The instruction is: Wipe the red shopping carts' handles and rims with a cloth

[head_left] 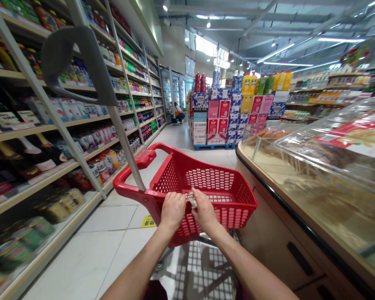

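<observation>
A red plastic shopping cart (211,177) with a perforated basket stands side-on in front of me. My left hand (174,209) is closed over the basket's near rim, its knuckles up. Just to its right, my right hand (204,209) is closed on a crumpled whitish cloth or wipe (192,200) and lies against the same rim. What the cloth is made of I cannot make out. A tall grey pole (125,143) rises from the cart's handle side, with a dark grey loop grip (95,62) near its top. No goods show inside the basket.
Shelves (59,125) of drinks and bottles line the left. On the right stands a counter (268,200) with clear covers over food. Stacked drink boxes (218,121) stand on a blue pallet (212,146) ahead. A person (178,113) crouches farther down the aisle. A yellow floor sticker (148,221) lies near the cart.
</observation>
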The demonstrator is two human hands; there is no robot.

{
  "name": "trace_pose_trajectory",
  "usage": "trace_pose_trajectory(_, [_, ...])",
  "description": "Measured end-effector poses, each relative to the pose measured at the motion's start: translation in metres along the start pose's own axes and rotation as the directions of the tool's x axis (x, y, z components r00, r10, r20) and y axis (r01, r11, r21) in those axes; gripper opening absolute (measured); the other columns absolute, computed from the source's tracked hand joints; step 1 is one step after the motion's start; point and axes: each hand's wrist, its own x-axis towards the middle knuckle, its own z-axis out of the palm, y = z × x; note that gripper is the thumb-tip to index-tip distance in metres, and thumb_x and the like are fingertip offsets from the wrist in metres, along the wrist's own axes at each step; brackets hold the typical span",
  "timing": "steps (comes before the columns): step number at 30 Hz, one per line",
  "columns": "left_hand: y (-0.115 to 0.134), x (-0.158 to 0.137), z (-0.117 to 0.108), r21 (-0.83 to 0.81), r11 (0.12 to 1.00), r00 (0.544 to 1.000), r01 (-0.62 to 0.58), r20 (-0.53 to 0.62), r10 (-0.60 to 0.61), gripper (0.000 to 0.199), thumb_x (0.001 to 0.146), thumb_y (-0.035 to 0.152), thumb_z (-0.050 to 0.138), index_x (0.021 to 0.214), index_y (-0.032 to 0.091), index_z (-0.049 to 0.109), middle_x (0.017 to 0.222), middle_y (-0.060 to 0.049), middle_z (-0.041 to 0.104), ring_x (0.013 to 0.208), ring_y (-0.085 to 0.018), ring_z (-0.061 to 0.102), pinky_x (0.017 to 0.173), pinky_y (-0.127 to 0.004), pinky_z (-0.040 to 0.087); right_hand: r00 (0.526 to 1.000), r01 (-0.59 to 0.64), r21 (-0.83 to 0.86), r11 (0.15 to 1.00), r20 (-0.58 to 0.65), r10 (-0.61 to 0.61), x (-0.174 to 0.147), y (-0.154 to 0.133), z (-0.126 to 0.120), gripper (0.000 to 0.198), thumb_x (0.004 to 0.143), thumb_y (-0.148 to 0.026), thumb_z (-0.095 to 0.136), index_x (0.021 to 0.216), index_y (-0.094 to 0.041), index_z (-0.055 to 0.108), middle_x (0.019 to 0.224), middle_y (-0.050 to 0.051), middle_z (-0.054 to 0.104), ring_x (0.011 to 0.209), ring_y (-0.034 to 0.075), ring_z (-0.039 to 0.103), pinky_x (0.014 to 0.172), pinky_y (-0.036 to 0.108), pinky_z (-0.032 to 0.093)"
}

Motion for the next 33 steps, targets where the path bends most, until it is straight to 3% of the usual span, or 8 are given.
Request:
trace_pose_trajectory(5, [0.000,0.000,0.000,0.004,1.000,1.000,-0.009,0.000,0.009,0.024,0.084,0.019,0.036,0.077,0.018,0.059,0.073,-0.004,0.061,0.072,-0.018,0.051,0.075,-0.033,0.036,0.998,0.013,-0.086,0.996,0.063,-0.008,0.009,-0.003,0.010,0.061,0.064,0.004,0.040,0.122,-0.015,0.046,0.127,0.012,0.047,0.120,0.022,0.037,0.099,0.044,0.032])
trace_pose_trajectory(10, [-0.001,-0.003,0.001,0.001,1.000,1.000,-0.005,-0.013,0.005,0.027,0.086,0.021,0.034,0.079,0.018,0.059,0.074,-0.004,0.061,0.073,-0.019,0.050,0.074,-0.033,0.035,0.994,0.105,-0.157,0.982,0.007,-0.105,-0.023,0.034,-0.021,0.051,0.076,0.003,0.034,0.117,-0.022,0.052,0.126,0.007,0.049,0.123,0.017,0.034,0.099,0.041,0.031])
trace_pose_trajectory(14, [0.003,-0.004,0.002,-0.008,1.000,0.999,0.007,-0.031,-0.007,0.026,0.085,0.021,0.035,0.083,0.018,0.060,0.075,-0.004,0.061,0.074,-0.019,0.050,0.075,-0.033,0.034,0.993,-0.057,-0.274,0.960,-0.118,0.025,-0.047,0.065,-0.046,0.050,0.078,0.002,0.031,0.115,-0.022,0.053,0.126,0.009,0.048,0.125,0.020,0.030,0.098,0.048,0.030])
trace_pose_trajectory(16, [0.006,-0.004,0.001,-0.009,1.000,0.999,0.022,-0.033,-0.022,0.026,0.085,0.020,0.036,0.081,0.018,0.061,0.074,-0.004,0.061,0.074,-0.019,0.050,0.075,-0.033,0.034,0.987,-0.098,-0.283,0.954,-0.148,0.057,-0.048,0.058,-0.040,0.053,0.076,0.003,0.030,0.119,-0.022,0.050,0.129,0.010,0.045,0.127,0.020,0.027,0.098,0.049,0.030])
trace_pose_trajectory(21, [0.008,-0.002,-0.002,-0.017,1.000,1.000,0.014,-0.022,-0.014,0.027,0.085,0.021,0.034,0.081,0.018,0.061,0.073,-0.004,0.062,0.073,-0.019,0.050,0.075,-0.034,0.034,0.994,0.069,-0.263,0.962,-0.058,-0.088,-0.037,0.033,-0.023,0.049,0.079,-0.001,0.032,0.121,-0.021,0.048,0.131,0.008,0.043,0.129,0.018,0.022,0.100,0.045,0.029])
trace_pose_trajectory(26, [0.005,-0.004,-0.001,-0.036,0.999,0.999,0.001,-0.047,-0.003,0.027,0.085,0.022,0.034,0.081,0.019,0.060,0.072,-0.004,0.061,0.072,-0.019,0.049,0.074,-0.033,0.034,0.987,-0.162,-0.425,0.891,-0.092,0.135,-0.054,0.076,-0.064,0.053,0.076,0.002,0.030,0.118,-0.023,0.051,0.127,0.007,0.048,0.125,0.020,0.031,0.098,0.050,0.027])
trace_pose_trajectory(29, [0.006,-0.005,0.000,-0.051,0.999,0.998,0.011,-0.060,-0.014,0.026,0.085,0.021,0.035,0.082,0.019,0.060,0.073,-0.004,0.061,0.073,-0.018,0.050,0.075,-0.033,0.034,0.959,-0.282,-0.473,0.835,-0.159,0.234,-0.057,0.079,-0.065,0.053,0.075,0.002,0.029,0.118,-0.018,0.051,0.128,0.011,0.046,0.126,0.022,0.030,0.098,0.050,0.028])
trace_pose_trajectory(33, [0.004,-0.005,-0.001,-0.043,0.999,0.998,-0.009,-0.062,0.006,0.025,0.085,0.021,0.035,0.087,0.019,0.060,0.075,-0.004,0.061,0.074,-0.019,0.050,0.076,-0.034,0.035,0.997,-0.074,-0.444,0.893,-0.024,0.071,-0.053,0.061,-0.051,0.058,0.073,0.005,0.028,0.122,-0.019,0.048,0.131,0.006,0.043,0.127,0.018,0.027,0.099,0.043,0.030])
